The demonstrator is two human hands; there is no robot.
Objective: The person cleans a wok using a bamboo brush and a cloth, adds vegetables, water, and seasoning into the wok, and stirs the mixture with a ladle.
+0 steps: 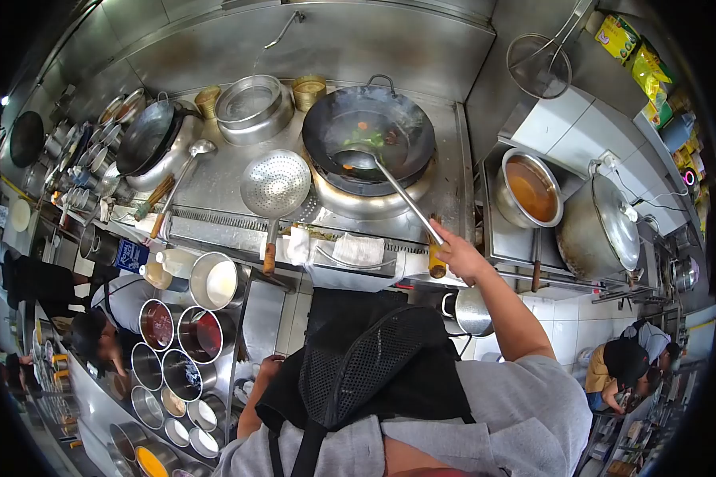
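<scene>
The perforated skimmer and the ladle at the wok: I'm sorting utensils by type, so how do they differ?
The skimmer has a broad bowl pierced all over, while the ladle has a smaller one with no holes showing. The skimmer rests on the stove top, untouched; the ladle is held in the right hand, its bowl inside the wok. Both have metal bowls and long handles.

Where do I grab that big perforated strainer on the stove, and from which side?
Grip the strainer by its wooden handle end, coming from the near side of the stove. The handle points toward you, with the wide round bowl at the far end. The left hand probably suits best, as the right hand holds the ladle.
</scene>
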